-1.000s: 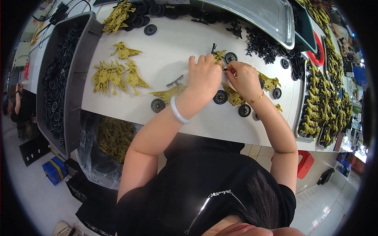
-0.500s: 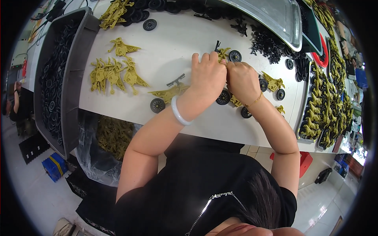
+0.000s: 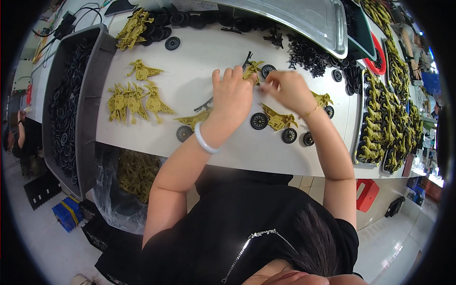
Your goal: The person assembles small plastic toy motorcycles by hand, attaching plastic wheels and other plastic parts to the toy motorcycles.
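Both hands met over a small olive toy bike (image 3: 254, 70) near the counter's (image 3: 199, 61) far side: left hand (image 3: 232, 92) laid flat-ish over its near end, fingers curled down onto it, right hand (image 3: 287, 90) pinched at its other side beside a black wheel (image 3: 267, 70); exactly what sat between the right fingertips could not be told. Judged as wheel-fitting work, so best done by pinning the frame firmly with the left, lining the wheel square to the fork and pressing straight on, not at a slant, lest the thin plastic bend. Finished bike (image 3: 278, 122) with two wheels lay just nearer the body, another (image 3: 194, 121) under the left wrist, a third (image 3: 323, 100) behind the right wrist. Loose olive frames (image 3: 135, 99) spread to the left, grey bin (image 3: 71, 104) of black wheels beyond them, heap of black parts (image 3: 308, 57) further back, rows of olive bikes (image 3: 380, 118) on the right. Against half a second earlier: hands then pressed tight together over the piece, now drawn slightly apart, with the bike's front and wheel showing between them; everything else on the counter lay unmoved
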### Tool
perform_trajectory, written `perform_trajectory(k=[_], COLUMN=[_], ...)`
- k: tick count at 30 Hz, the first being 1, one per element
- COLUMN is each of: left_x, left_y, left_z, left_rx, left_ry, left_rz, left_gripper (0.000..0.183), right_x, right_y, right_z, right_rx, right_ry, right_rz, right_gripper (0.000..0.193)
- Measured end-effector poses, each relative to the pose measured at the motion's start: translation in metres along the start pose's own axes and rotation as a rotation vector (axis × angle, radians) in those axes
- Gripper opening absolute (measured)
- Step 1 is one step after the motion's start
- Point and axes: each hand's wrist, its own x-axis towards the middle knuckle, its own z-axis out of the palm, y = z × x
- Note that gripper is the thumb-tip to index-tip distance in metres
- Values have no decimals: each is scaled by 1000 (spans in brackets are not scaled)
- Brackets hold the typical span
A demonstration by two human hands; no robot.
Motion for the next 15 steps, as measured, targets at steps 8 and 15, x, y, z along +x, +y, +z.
perform_trajectory(k=[8,15], left_x=[-14,-68], left_y=[29,49], left_z=[-21,-15], left_rx=[-82,-169], left_ry=[-122,-175], left_rz=[233,326], left_gripper=[29,30], right_x=[90,29], right_y=[67,28], right_z=[-5,-38], right_rx=[-444,-101], right_ry=[202,193], right_rz=[41,90], right_gripper=[23,18])
